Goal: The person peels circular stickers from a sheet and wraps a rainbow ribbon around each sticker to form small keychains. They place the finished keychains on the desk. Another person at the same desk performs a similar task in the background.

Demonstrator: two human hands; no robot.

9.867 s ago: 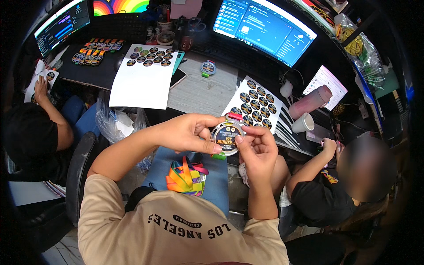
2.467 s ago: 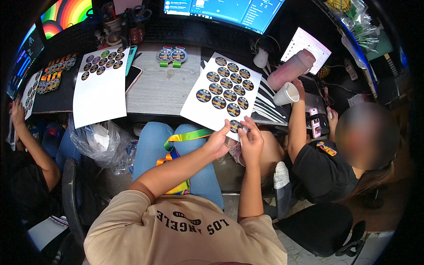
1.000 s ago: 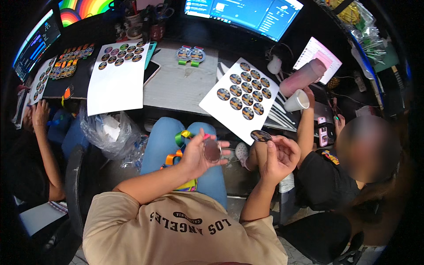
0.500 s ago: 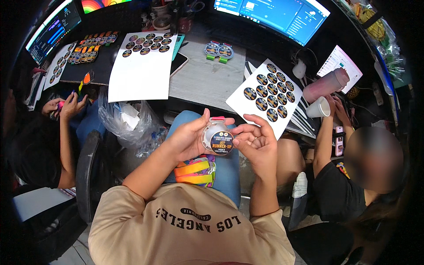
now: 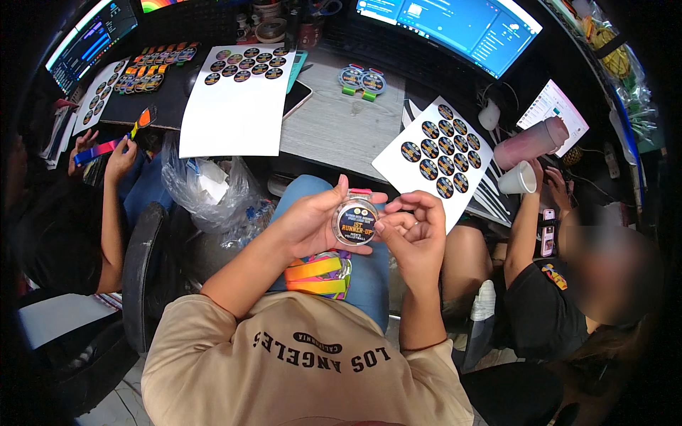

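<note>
My left hand [image 5: 310,219] is wrapped around a clear, silvery round medal [image 5: 337,234] with a pink-red ribbon loop at its top, held above my lap. A round black sticker [image 5: 357,226] with gold and white print lies over the medal's face, nearly centred. The thumb and forefinger of my right hand [image 5: 418,238] pinch at the sticker's right edge; its other fingers are curled. Under the medal, a bundle of rainbow ribbons [image 5: 316,275] with medals rests on my lap.
Sticker sheets [image 5: 234,121] [image 5: 398,167] lie on the desk, and two finished medals [image 5: 361,82] sit between them. A plastic bag [image 5: 213,192] hangs at the desk edge. People sit on both sides; the left one handles a ribbon [image 5: 99,151]. A white cup [image 5: 516,177] stands right.
The sticker has moved up and left, from hanging over the medal's lower right to covering its middle. The person at left has stretched out a blue and red ribbon.
</note>
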